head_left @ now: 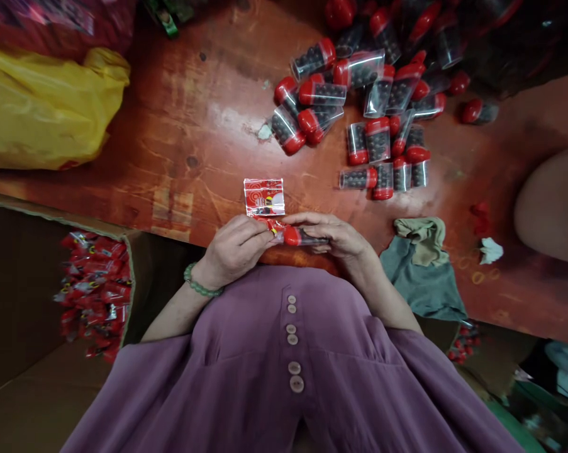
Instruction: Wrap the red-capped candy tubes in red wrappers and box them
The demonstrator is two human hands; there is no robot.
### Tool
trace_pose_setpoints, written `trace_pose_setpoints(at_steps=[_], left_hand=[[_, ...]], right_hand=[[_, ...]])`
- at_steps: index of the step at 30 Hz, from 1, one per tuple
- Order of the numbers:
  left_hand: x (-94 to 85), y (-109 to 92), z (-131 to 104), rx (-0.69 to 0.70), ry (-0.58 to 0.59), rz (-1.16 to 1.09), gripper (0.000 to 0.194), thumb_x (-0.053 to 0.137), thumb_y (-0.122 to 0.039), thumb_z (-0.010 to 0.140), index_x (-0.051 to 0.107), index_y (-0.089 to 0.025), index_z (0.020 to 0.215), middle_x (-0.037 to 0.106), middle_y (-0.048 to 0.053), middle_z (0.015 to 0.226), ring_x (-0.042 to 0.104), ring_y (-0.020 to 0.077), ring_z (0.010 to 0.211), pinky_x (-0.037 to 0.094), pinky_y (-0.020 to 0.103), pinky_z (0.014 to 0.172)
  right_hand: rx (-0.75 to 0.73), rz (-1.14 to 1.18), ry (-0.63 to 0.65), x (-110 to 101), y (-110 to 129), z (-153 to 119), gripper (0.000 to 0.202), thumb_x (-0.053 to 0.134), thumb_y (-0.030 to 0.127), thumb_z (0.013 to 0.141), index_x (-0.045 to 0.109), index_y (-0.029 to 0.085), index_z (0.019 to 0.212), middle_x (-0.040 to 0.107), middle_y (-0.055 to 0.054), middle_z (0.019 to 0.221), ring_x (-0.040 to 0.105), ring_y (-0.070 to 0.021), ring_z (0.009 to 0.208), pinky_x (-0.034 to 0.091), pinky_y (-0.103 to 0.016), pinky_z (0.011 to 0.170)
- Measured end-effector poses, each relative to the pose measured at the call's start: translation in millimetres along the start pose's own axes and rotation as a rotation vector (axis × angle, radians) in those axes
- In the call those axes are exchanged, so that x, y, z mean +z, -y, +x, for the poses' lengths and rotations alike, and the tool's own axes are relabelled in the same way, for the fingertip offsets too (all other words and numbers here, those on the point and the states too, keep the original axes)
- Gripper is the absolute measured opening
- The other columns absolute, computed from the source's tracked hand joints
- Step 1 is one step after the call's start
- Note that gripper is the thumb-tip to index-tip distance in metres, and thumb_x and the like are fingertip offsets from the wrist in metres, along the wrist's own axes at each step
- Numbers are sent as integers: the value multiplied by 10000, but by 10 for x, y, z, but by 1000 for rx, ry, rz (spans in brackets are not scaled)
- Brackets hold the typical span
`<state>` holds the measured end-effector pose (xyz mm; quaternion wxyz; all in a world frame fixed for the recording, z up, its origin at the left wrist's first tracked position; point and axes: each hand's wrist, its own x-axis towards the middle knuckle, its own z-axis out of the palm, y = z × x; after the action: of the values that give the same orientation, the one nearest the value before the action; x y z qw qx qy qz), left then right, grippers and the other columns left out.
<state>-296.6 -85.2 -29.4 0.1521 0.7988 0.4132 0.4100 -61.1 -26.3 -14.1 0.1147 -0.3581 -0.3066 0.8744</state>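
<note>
Red-capped vial (pixel 299 237) crosswise between both hands, cap seemingly leftward.

A yellow bag (pixel 43 107) and a green cloth (pixel 423 270) lie on the red table (pixel 194 126)

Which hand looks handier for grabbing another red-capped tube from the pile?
The right hand, probably. The pile of red-capped tubes lies up on its side of the table, while the left hand pinches the printed packet.

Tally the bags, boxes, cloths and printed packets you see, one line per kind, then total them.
Yellow plastic bag: 1
Cardboard box of red packets: 1
Grey-green cloth: 1
Red-and-white printed packet: 1
Total: 4
</note>
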Motion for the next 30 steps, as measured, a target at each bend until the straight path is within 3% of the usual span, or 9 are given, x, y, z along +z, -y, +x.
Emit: trace_pose_setpoints(at_steps=[10, 19, 26, 30], left_hand=[[20, 55, -1, -26, 2, -51, 107, 710, -175, 854, 684, -181, 958, 727, 53, 875, 659, 152, 802, 559, 291, 749], [35, 24, -15, -29, 0, -70, 100, 700, -189, 868, 682, -184, 966, 722, 46, 879, 657, 148, 804, 564, 289, 747], [68, 32, -10, 24, 13, 9, 294, 699, -168, 860, 654, -122, 1147, 745, 125, 1006, 685, 204, 909, 579, 341, 807], [135, 51, -26, 58, 11, 28, 353, 698, -190, 872, 642, -203, 1221, 760, 75, 1081, 695, 209, 993, 570, 355, 835]], right_hand=[[-14, -31, 1, -3, 13, -57, 424, 645, 328, 842, 652, 223, 1253, 404, 84, 577, 211, -36, 420, 153, -173, 374], [23, -93, -35, 35, 15, -3, 386, 612, 318, 850, 661, 194, 1212, 343, 100, 534, 196, -40, 407, 121, -183, 369], [25, -179, -161, 137, 49, -34, 314, 611, 304, 860, 685, 200, 1146, 463, 80, 570, 274, -42, 423, 171, -190, 400], [-3, -269, -203, 174, 53, -37, 289, 605, 303, 891, 690, 218, 1154, 559, 58, 652, 351, -47, 468, 268, -186, 436]])
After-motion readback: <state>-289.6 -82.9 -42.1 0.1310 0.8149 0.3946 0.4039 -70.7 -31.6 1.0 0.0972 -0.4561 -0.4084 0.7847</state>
